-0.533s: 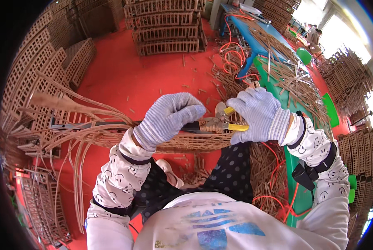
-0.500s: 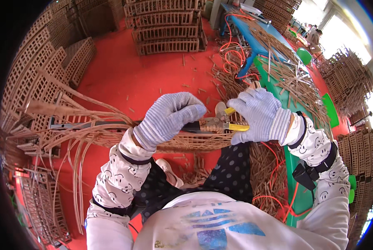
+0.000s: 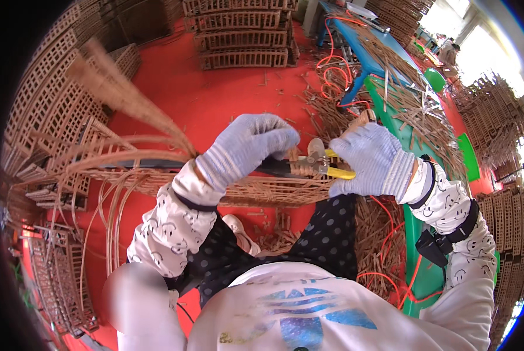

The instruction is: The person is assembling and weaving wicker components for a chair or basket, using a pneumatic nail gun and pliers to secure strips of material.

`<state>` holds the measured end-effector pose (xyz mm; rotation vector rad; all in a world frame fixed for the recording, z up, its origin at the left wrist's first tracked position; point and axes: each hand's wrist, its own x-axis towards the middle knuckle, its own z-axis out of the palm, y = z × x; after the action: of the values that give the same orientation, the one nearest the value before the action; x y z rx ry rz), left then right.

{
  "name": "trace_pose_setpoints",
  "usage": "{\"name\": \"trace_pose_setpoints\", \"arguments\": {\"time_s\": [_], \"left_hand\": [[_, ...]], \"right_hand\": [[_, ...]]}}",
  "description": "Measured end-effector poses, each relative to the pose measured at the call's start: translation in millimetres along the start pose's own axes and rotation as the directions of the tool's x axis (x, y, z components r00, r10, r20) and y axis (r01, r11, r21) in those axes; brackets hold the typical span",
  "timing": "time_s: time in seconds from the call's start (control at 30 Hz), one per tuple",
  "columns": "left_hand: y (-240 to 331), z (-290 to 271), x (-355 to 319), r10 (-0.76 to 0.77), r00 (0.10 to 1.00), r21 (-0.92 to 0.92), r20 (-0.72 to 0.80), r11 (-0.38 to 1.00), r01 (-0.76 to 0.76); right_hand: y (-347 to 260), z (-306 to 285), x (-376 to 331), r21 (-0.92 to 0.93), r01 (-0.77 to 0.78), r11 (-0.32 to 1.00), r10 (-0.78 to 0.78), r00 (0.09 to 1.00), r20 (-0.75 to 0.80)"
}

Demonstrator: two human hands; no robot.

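My left hand, in a pale blue knit glove, is closed in a pinch at the basket's upper edge. Long brown wicker strips run out from beneath its wrist side, several fanned upward and blurred. My right hand, gloved alike, grips yellow-handled pliers. Their metal head points left, against the wrapped end of a dark bar. Below both hands lies a brown woven basket side, across my lap. What exactly the left fingertips hold is hidden by the glove.
Slatted crates stand stacked at the far side and along the left. To my right run a green bench and a blue table, strewn with wicker offcuts. Orange cords trail over the red floor. Another person sits far right.
The loose strips on the left have swung upward and away from me. Both hands and the basket appear slightly farther right; the pliers stay in my right hand.
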<state>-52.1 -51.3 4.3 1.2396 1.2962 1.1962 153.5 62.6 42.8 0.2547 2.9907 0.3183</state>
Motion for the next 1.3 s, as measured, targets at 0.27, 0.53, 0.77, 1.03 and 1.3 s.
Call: {"name": "trace_pose_setpoints", "arguments": {"time_s": [0.27,0.53,0.77,1.03,1.3], "left_hand": [[3.6,-52.5,-37.6,0.337,0.935,0.653,-0.107,0.733,-0.189],[-14.8,-56.3,-44.6,0.474,0.880,0.833,0.002,0.487,-0.264],[-5.5,-70.4,-17.9,0.134,0.986,0.758,-0.102,0.652,-0.010],[3.3,-66.9,-8.8,-0.044,0.997,0.725,-0.063,0.684,0.076],[12.7,-58.2,-18.4,0.105,0.994,0.864,-0.026,0.503,-0.031]], "right_hand": [[-3.1,-4.5,-9.1,0.376,-0.304,0.875,0.352,0.934,-0.063],[55.1,82.3,-174.9,0.437,-0.812,0.387,0.921,0.316,-0.227],[10.1,116.4,-306.2,0.096,-0.972,-0.216,0.963,-0.196,0.184],[-50.7,131.8,-351.1,0.048,-0.923,-0.381,0.905,-0.361,0.225],[-1.2,80.1,-257.8,0.127,-0.973,0.193,0.966,0.166,-0.197]]}}
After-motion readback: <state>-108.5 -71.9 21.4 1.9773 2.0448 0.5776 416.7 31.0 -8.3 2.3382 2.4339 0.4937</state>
